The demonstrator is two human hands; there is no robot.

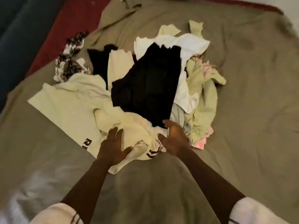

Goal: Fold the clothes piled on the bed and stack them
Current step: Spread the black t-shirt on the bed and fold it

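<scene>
Head view: left grip (112, 146) wide, flat on cream garment (134, 126); right grip (174, 139) loosely open by black garment (148, 81).

I have bare olive bedsheet (242, 143) right of and below the crumpled cream, black and white clothes heap (145, 81) blocking mid-bed.

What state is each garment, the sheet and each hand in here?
cream lettered garment: spread partly flat.
black garment: unfolded, lying over others.
white garment: crumpled.
pale green garment: crumpled.
patterned garment: bunched, far left.
sheet: wrinkled.
left hand: fingers spread, rests on bunched cream fabric.
right hand: fingers relaxed, holds nothing visibly.
</scene>
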